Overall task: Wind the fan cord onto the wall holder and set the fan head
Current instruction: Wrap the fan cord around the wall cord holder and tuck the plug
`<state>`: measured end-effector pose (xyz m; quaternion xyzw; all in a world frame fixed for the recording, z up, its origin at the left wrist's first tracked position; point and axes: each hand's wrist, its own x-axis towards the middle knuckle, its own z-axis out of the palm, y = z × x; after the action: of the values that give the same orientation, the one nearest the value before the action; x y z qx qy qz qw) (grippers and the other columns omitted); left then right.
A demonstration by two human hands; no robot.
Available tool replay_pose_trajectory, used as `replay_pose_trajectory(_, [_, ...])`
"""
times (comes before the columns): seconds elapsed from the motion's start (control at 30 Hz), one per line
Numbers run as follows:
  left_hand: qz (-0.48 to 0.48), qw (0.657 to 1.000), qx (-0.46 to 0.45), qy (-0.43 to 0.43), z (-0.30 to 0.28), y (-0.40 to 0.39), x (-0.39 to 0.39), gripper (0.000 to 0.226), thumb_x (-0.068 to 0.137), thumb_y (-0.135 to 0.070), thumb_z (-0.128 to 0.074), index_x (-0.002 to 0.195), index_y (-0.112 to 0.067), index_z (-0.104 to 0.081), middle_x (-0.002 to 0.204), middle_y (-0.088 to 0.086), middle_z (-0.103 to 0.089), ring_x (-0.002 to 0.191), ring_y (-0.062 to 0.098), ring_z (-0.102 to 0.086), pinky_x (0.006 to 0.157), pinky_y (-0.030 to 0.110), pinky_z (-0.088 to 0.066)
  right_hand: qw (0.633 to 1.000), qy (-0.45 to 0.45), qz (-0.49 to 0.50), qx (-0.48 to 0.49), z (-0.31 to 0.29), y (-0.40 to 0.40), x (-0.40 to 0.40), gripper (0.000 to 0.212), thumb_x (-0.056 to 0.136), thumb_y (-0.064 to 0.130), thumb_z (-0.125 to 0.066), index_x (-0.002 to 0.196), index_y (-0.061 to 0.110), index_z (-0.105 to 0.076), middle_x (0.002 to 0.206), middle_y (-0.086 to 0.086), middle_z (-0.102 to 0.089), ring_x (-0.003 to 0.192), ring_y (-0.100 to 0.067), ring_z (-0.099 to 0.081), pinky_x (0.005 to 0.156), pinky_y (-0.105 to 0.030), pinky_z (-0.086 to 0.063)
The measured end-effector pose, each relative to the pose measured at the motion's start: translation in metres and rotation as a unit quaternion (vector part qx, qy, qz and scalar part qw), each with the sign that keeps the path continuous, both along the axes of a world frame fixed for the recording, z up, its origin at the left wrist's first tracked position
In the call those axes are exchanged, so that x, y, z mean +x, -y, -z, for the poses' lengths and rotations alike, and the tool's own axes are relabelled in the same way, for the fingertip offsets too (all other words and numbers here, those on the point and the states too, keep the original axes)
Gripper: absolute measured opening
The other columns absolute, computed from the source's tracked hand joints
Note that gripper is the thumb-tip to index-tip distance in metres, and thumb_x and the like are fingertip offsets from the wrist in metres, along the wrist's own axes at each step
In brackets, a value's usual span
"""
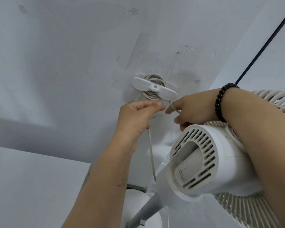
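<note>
Fan head [209,158]: closest to me, tilted under the right forearm, not yet set.
Wall holder [155,87]: several cord [150,155] loops already wound.
Left hand [138,116]: pinching the slack.
Right hand [189,107]: curled round the cord, seemingly.
Left: last turn, then fan head.

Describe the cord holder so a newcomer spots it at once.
On the pale wall, just above both hands, sits the cord holder: a white bar with rounded ends. Unlike the fan head lower right, it is small, flat, with coils of cord wound behind it.
</note>
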<state>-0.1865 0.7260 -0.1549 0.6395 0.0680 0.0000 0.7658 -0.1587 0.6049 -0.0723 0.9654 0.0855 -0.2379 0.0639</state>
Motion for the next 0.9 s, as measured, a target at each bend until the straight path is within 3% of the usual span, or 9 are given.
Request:
replay_pose_trajectory(0.13, [-0.003,1.000,0.006,-0.003,-0.001,0.001,0.000,0.006,0.081,-0.027,-0.075,0.086,-0.025,-0.078,0.090,-0.013,-0.076,0.039,-0.006,-0.048,0.058,0.021,-0.039,0.996,-0.067,0.021,0.052,-0.005,0.001,-0.006,0.055,0.096,0.021,-0.052,0.145,0.033,-0.031,0.107,0.004,-0.048,0.096,-0.011,-0.047,0.095,-0.027,-0.044])
replay_pose_trajectory(0.3, [0.010,1.000,0.002,-0.001,-0.004,0.003,-0.001,0.011,0.082,-0.030,-0.074,0.091,-0.025,-0.078,0.050,-0.016,-0.063,0.040,-0.006,-0.051,0.059,0.018,-0.038,0.991,-0.114,0.022,0.068,-0.008,0.000,-0.009,0.063,0.092,0.018,-0.059,0.144,0.038,-0.030,0.136,0.001,-0.054,0.115,-0.015,-0.053,0.103,-0.034,-0.044])
replay_pose_trajectory(0.37, [0.016,1.000,-0.012,0.003,-0.004,0.005,-0.001,0.010,0.082,-0.028,-0.074,0.091,-0.024,-0.078,0.073,-0.016,-0.070,0.058,-0.007,-0.065,0.064,0.018,-0.040,0.990,-0.120,0.013,0.068,-0.009,-0.001,-0.010,0.059,0.094,0.022,-0.057,0.144,0.038,-0.030,0.130,0.004,-0.056,0.109,-0.011,-0.054,0.103,-0.033,-0.044])
replay_pose_trajectory(0.43, [0.015,1.000,-0.023,0.003,-0.006,0.007,-0.001,0.010,0.082,-0.027,-0.074,0.090,-0.023,-0.078,0.085,-0.021,-0.062,0.084,-0.010,-0.052,0.073,0.019,-0.042,0.992,-0.111,-0.005,0.055,-0.009,-0.002,-0.010,0.055,0.096,0.027,-0.054,0.144,0.039,-0.031,0.130,0.007,-0.055,0.103,-0.007,-0.050,0.104,-0.031,-0.042])
replay_pose_trajectory(0.5, [0.017,1.000,-0.022,0.003,-0.006,0.007,0.000,0.010,0.082,-0.027,-0.074,0.089,-0.022,-0.078,0.072,-0.014,-0.070,0.075,-0.008,-0.061,0.075,0.020,-0.041,0.993,-0.107,-0.014,0.054,-0.009,-0.002,-0.010,0.054,0.096,0.030,-0.053,0.144,0.040,-0.032,0.133,0.008,-0.052,0.102,-0.005,-0.049,0.105,-0.031,-0.041])
replay_pose_trajectory(0.57, [0.015,1.000,-0.017,0.006,-0.005,0.007,0.000,0.006,0.082,-0.026,-0.075,0.087,-0.022,-0.077,0.048,-0.015,-0.063,0.045,-0.007,-0.058,0.073,0.019,-0.041,0.991,-0.115,-0.008,0.070,-0.008,-0.001,-0.009,0.053,0.095,0.030,-0.055,0.143,0.039,-0.034,0.122,0.011,-0.055,0.097,-0.004,-0.050,0.104,-0.031,-0.042])
replay_pose_trajectory(0.7, [0.002,1.000,-0.021,-0.001,-0.004,0.010,0.003,0.005,0.080,-0.024,-0.076,0.084,-0.024,-0.078,0.056,-0.019,-0.065,0.046,-0.007,-0.052,0.076,0.021,-0.042,0.990,-0.112,0.000,0.086,-0.008,-0.001,-0.009,0.040,0.092,0.029,-0.060,0.131,0.031,-0.052,0.096,0.018,-0.056,0.089,-0.004,-0.056,0.100,-0.030,-0.045])
replay_pose_trajectory(0.8, [-0.006,1.000,-0.020,0.006,-0.003,0.012,0.004,0.003,0.080,-0.024,-0.076,0.082,-0.026,-0.078,0.069,-0.016,-0.072,0.050,-0.006,-0.056,0.075,0.021,-0.042,0.992,-0.100,-0.017,0.074,-0.008,-0.002,-0.010,0.028,0.093,0.031,-0.059,0.119,0.022,-0.060,0.094,0.013,-0.066,0.088,-0.005,-0.063,0.095,-0.028,-0.048])
replay_pose_trajectory(0.9, [0.004,1.000,-0.024,0.014,-0.002,0.011,0.003,0.004,0.080,-0.023,-0.077,0.082,-0.026,-0.076,0.059,-0.018,-0.067,0.041,-0.006,-0.051,0.072,0.019,-0.041,0.993,-0.082,-0.017,0.078,-0.006,0.000,-0.008,0.020,0.091,0.035,-0.060,0.109,0.025,-0.063,0.096,0.007,-0.071,0.090,-0.009,-0.066,0.095,-0.034,-0.050])
